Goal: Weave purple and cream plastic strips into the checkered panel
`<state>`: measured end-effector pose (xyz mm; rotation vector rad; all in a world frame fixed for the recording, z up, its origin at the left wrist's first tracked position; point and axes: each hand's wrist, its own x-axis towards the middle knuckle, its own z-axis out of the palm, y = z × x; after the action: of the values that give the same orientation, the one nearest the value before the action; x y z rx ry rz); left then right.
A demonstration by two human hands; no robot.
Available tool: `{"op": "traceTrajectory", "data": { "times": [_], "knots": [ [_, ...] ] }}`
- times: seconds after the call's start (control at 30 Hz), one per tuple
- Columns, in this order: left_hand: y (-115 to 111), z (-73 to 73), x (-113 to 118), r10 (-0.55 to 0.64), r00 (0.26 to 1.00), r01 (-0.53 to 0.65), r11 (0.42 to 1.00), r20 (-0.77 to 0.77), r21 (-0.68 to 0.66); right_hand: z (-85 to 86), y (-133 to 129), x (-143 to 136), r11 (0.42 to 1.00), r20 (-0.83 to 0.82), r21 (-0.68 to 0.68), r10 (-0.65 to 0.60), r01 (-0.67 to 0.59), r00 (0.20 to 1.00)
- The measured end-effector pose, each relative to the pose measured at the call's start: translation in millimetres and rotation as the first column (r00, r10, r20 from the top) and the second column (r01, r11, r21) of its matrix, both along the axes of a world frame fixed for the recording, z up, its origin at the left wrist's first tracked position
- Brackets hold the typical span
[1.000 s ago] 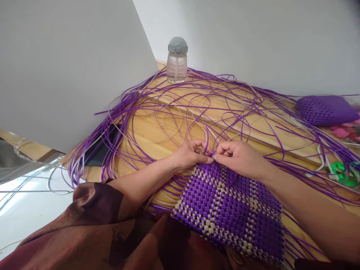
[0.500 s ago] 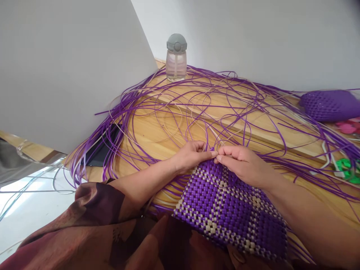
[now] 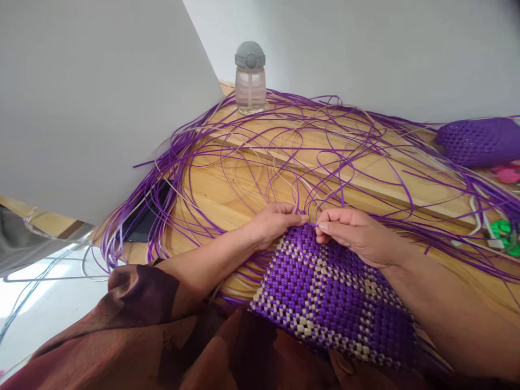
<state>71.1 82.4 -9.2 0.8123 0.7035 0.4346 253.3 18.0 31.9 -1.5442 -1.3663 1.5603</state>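
A woven panel [image 3: 325, 292] of purple and cream plastic strips lies tilted in front of me, with a checked pattern. At its far edge my left hand [image 3: 280, 225] is closed, thumb and fingers pinching the edge and a purple strip there. Just to the right, my right hand [image 3: 345, 233] is closed in a pinch on a short stretch of purple strip [image 3: 312, 224] that runs between the two hands. A purple loop hangs over the weave below my left fingertips. Loose strips fan out from the far edge, partly hidden by my hands.
Long purple and cream strips [image 3: 252, 149] sprawl over the wooden table [image 3: 219, 184]. A bottle with a grey lid [image 3: 250, 78] stands at the back. To the right lie a purple woven piece [image 3: 479, 142] and a green item [image 3: 504, 234]. A dark flat object [image 3: 140, 225] sits at left.
My right hand has drawn slightly away to the right from my left fingertips, and a short strip now shows between them. The view has shifted a little.
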Motion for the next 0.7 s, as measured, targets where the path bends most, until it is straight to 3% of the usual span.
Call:
{"op": "traceTrajectory", "data": {
  "times": [0.13, 0.37, 0.47, 0.57, 0.7],
  "knots": [
    [2, 1.7, 0, -0.028, 0.999, 0.025, 0.997, -0.042, -0.072, -4.1, 0, 3, 1.000, -0.030, 0.003, -0.005, 0.005, 1.000],
    [0, 4.0, -1, -0.003, 1.000, 0.002, 0.999, 0.022, 0.051, -2.7, -1, 4, 0.998, 0.014, 0.018, 0.053, -0.053, 0.998],
    [1, 1.9, -1, 0.049, 0.999, -0.049, 0.996, 0.004, 0.075, -2.1, -2, 4, 0.995, 0.068, 0.054, 0.083, -0.087, 0.994],
    [1, 1.4, 0, 0.020, 0.999, -0.019, 0.999, -0.034, 0.035, -0.4, -2, 9, 0.986, 0.129, 0.118, 0.101, -0.116, 0.987],
    [1, 4.5, -2, 0.007, 1.000, -0.007, 1.000, -0.016, 0.004, 2.1, -8, 16, 0.977, 0.358, 0.167, 0.063, -0.130, 0.932]
  ]
}}
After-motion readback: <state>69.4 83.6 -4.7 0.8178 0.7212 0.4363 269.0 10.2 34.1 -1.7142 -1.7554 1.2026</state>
